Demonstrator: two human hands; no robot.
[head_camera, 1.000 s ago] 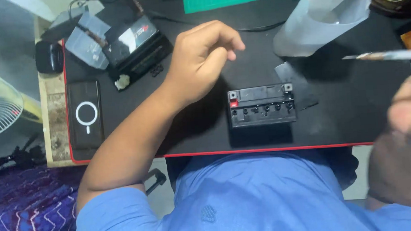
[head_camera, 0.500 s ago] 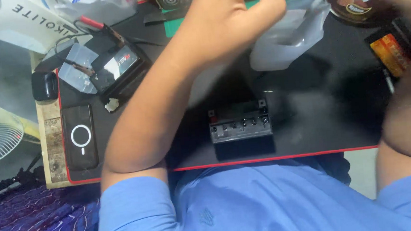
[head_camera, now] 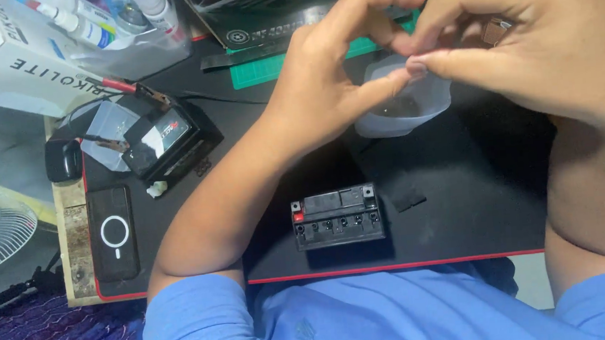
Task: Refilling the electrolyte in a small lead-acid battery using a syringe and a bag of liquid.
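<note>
While your left hand (head_camera: pixel 332 83) and right hand (head_camera: pixel 520 41) meet fingertip to fingertip above the clear plastic cup (head_camera: pixel 401 110), whatever that pinched grip holds is too small to make out. Near the surface's (head_camera: pixel 476 214) front edge, the small black battery (head_camera: pixel 337 216) lies untouched, long axis left-right, terminals up.

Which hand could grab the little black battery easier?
Probably the left. The left hand sits nearly straight above the battery, while the right hand is farther off to the side. Both are fingertip to fingertip.

Black battery (head_camera: pixel 337 217), red-edged black mat (head_camera: pixel 463 237)
</note>
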